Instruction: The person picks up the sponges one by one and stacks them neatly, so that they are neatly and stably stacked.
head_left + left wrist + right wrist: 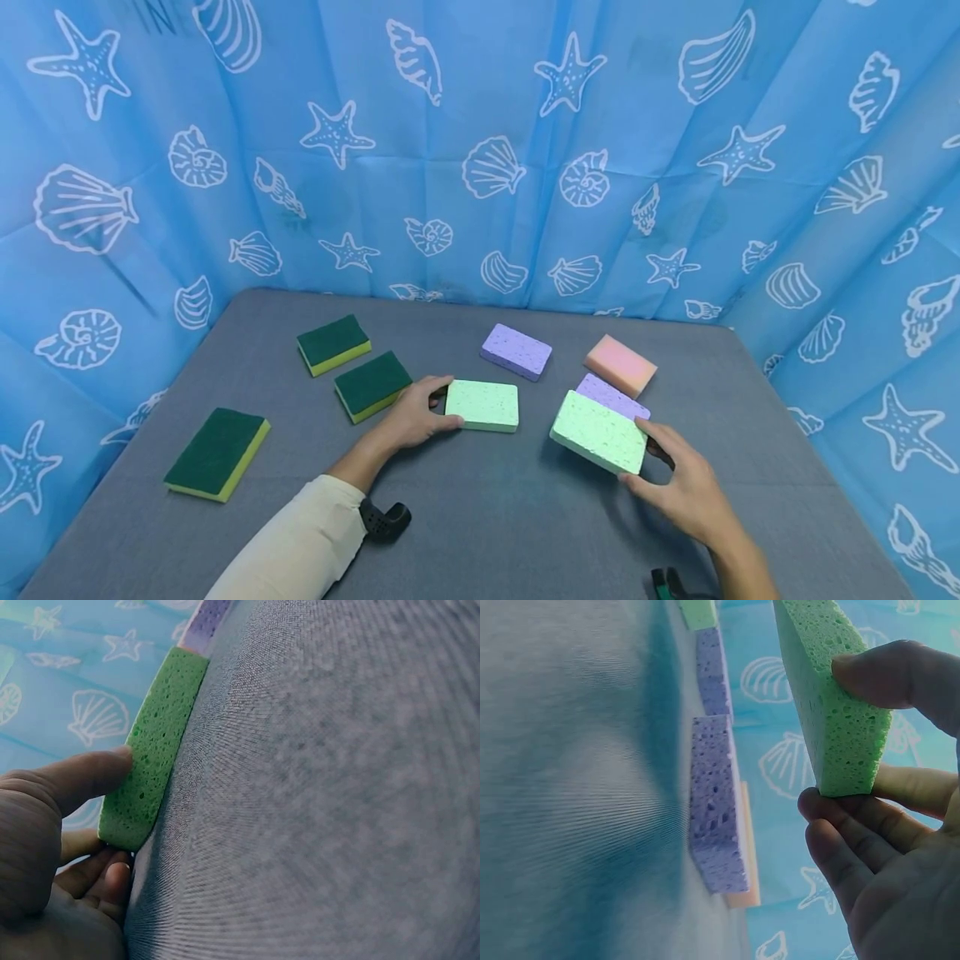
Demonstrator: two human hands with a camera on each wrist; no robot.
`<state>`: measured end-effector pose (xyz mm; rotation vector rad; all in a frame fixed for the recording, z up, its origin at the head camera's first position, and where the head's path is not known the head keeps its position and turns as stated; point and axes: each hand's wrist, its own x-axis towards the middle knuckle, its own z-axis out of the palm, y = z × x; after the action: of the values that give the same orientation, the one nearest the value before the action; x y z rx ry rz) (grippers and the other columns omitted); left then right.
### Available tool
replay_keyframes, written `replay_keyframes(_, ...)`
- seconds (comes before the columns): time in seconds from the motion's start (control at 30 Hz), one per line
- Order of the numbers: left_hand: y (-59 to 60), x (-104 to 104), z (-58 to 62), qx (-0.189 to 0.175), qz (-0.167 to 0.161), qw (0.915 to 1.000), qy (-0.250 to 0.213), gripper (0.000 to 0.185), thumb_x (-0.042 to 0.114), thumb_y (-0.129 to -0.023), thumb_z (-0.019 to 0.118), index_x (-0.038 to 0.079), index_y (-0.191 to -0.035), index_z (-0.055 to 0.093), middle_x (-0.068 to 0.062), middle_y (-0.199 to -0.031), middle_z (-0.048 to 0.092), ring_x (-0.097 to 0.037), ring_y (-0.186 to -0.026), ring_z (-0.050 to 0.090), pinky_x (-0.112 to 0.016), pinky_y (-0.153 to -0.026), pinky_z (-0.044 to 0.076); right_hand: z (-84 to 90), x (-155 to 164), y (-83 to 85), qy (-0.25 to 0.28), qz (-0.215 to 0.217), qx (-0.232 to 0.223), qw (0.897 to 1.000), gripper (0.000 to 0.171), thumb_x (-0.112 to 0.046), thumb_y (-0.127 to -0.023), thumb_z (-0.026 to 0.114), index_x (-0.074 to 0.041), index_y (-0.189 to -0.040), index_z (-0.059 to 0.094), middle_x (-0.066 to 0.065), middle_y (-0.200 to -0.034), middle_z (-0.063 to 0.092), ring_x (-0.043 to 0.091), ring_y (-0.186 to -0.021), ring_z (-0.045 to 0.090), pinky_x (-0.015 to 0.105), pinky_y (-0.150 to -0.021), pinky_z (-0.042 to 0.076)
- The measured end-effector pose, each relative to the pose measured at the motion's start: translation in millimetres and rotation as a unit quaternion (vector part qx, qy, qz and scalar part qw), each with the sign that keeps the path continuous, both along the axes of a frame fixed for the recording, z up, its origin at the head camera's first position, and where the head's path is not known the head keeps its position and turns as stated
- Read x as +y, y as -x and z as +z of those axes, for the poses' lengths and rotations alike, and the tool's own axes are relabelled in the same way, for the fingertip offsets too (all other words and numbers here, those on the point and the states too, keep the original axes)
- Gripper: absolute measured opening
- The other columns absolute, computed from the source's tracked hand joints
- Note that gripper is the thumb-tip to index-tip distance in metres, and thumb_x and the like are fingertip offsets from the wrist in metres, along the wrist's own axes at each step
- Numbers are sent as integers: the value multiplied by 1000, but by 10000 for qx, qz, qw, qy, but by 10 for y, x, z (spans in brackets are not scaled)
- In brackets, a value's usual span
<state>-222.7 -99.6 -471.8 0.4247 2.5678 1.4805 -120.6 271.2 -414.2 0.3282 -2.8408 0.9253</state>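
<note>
Left hand [420, 414] pinches left green sponge [482, 405]; right hand [688, 487] grips right green sponge [597, 429] aloft. We judge this carrying; lowering would need levelling.

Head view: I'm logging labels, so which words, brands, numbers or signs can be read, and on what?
"IN", apparently: faint letters, cut by the top edge, on the blue curtain.
No readable text on the left light green sponge, the right light green sponge or the other sponges.
</note>
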Motion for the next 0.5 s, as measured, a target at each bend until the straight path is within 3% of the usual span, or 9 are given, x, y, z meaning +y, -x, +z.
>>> replay_keyframes(0.37, 7, 1, -7, 16, -13, 10000, 26, 71, 19, -82, 80, 0, -142, 46, -16, -138, 48, -28, -121, 49, -43, -95, 44, 98, -48, 130, 19, 279, 385, 9989, 74, -14, -76, 83, 3, -139, 46, 17, -127, 53, 32, -106, 57, 48, -86, 47)
replay_keyframes(0.5, 5, 5, -5, 4, 14, 10000, -16, 71, 19, -82, 80, 0, -142, 46, -15, -138, 49, -27, -121, 49, -42, -95, 44, 135, -75, 176, -27, 355, 514, 9980, 74, -13, -75, 83, 3, -139, 47, 16, -127, 53, 29, -104, 56, 31, -86, 48)
